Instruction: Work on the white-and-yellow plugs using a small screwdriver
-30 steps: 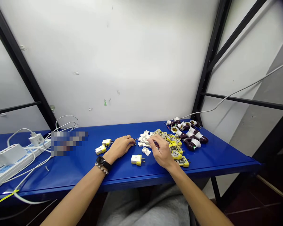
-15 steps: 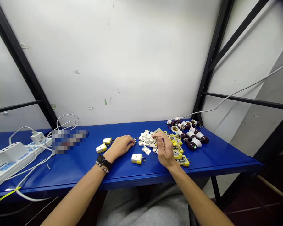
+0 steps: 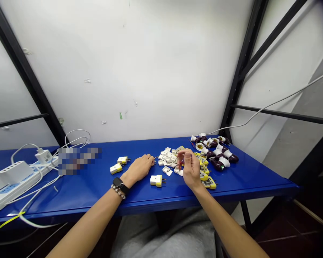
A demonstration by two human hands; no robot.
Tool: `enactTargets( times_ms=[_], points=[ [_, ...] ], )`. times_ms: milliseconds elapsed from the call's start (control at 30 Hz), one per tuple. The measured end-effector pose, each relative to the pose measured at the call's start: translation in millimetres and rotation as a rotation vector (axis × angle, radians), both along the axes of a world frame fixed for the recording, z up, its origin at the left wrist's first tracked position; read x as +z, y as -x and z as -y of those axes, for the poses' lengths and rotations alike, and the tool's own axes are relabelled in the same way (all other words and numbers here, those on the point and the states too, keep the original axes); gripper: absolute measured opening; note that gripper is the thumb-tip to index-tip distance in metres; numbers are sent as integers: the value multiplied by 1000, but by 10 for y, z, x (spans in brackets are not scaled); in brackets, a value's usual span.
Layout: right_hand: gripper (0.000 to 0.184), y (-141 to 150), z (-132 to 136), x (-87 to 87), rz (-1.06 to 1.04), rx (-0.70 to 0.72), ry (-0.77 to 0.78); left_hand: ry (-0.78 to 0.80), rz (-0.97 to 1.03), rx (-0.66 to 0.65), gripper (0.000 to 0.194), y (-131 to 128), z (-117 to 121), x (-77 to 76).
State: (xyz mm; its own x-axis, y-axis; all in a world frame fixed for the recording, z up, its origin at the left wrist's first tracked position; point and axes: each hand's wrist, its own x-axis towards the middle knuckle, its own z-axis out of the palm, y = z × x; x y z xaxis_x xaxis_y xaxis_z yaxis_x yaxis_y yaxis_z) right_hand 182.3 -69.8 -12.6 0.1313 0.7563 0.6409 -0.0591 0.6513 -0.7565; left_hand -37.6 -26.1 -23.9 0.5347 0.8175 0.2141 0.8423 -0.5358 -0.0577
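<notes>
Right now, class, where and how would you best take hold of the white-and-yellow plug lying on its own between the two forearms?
Probably pinch the plug from above, by the near and far sides of its white body: it is blocky and lies flat, while the thin prongs stick out to the right, away from that grip.

Your tabletop (image 3: pixel 88 193) is glossy plain blue; your plugs (image 3: pixel 156 180) are white and yellow, your watch (image 3: pixel 118 182) black.

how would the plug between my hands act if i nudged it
The plug would probably slide, not roll: it's boxy and the table looks glossy. It should stay stiff, as it looks like hard plastic. The prongs may snag, since they stick out.
</notes>
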Motion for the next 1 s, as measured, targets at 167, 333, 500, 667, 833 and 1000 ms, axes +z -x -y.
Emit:
enactTargets(
  times_ms=[167, 333, 500, 667, 833, 1000],
  points=[
    [41, 2, 8, 23, -50, 15, 32, 41, 36, -12, 18, 29, 12, 6],
    [41, -8, -19, 26, -94, 20, 73, 68, 69, -3, 20, 29, 47, -16],
    [44, -8, -30, 32, -92, 37, 119, 74, 132, -5, 28, 62, 64, -36],
    [47, -19, -42, 51, -93, 52, 161, 64, 325, -55, 32, 100, 1, -5],
    [45, -32, -59, 77, -98, 125, 198, 94, 686, -130, 25, 78, 9, 93],
    [43, -25, -68, 85, -94, 194, 228, 287, 906, -92, 32, 41, 55, 149]
  ],
)
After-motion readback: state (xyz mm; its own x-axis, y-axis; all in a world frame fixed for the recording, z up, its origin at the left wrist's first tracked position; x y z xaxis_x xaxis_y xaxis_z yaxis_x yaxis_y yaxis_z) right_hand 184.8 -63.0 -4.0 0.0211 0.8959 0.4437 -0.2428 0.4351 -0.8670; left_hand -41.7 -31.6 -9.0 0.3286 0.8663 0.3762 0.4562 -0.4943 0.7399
